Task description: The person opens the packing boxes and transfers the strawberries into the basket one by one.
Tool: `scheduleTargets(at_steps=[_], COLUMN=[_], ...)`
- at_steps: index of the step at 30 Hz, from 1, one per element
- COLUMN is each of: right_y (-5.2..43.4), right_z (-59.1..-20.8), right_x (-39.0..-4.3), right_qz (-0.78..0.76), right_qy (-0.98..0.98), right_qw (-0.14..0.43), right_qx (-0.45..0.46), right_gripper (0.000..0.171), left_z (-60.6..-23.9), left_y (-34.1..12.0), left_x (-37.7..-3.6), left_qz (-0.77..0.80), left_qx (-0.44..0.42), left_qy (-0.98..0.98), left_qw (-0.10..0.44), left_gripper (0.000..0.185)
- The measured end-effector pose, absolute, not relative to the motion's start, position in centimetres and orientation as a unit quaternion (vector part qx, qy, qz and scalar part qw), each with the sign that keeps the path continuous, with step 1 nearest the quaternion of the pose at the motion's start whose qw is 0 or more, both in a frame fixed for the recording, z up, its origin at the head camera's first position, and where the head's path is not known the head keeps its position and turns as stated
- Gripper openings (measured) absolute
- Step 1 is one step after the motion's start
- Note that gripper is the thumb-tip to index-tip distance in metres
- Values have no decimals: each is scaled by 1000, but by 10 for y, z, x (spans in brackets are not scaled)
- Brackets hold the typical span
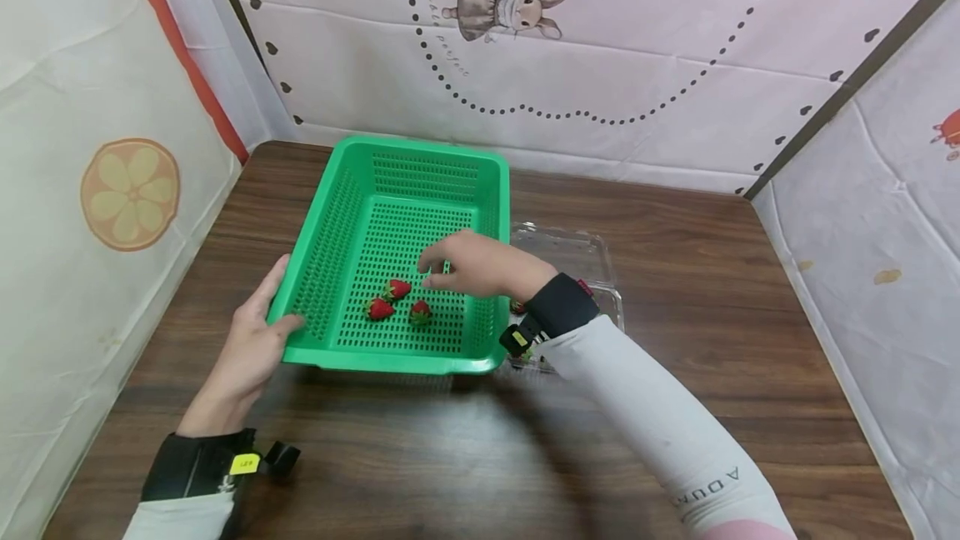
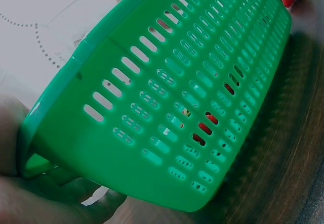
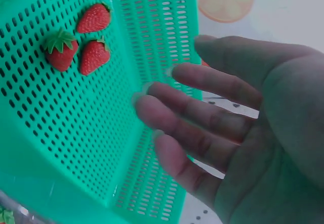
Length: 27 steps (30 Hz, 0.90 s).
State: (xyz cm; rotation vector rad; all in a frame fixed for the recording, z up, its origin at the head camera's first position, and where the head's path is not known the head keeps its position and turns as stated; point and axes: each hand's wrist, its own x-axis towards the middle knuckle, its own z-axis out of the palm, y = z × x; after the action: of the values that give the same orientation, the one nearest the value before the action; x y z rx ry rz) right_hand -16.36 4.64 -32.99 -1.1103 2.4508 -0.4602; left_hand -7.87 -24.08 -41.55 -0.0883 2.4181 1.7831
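Note:
A green plastic basket [image 1: 420,145] with slotted walls stands slightly tilted over the table. My left hand [image 1: 251,340] grips its left rim, thumb on the inside and fingers outside. Three strawberries, among them one strawberry [image 1: 397,289] near the middle, lie on the basket floor. Above them hovers my right hand [image 1: 480,263], its fingers loosely bent and holding nothing; the palm shows bare in the right wrist view. Under my right wrist, a clear plastic box [image 1: 566,252] with its lid raised holds more strawberries, mostly hidden by the arm.
The brown wooden table [image 1: 697,273] extends to the right of the box and toward the front. Printed white cloth [image 1: 637,40] hangs behind the table and along both sides. The basket's far edge is close to the back cloth.

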Motion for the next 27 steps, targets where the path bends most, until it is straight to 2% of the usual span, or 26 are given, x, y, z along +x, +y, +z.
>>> scheduleTargets(at_steps=[12, 27], right_y=[80, 126], right_z=[-313, -319], right_x=[-156, -136], right_qz=[-207, -197], right_qy=[893, 917], right_qw=[132, 112], right_qx=[-377, -329], right_gripper=[27, 14], left_z=[-413, -413], left_y=[-243, -244], left_x=[-86, -88], left_qz=[577, 580], left_qx=[-24, -23], left_qy=[813, 811], left_qw=[74, 76], left_gripper=[79, 77])
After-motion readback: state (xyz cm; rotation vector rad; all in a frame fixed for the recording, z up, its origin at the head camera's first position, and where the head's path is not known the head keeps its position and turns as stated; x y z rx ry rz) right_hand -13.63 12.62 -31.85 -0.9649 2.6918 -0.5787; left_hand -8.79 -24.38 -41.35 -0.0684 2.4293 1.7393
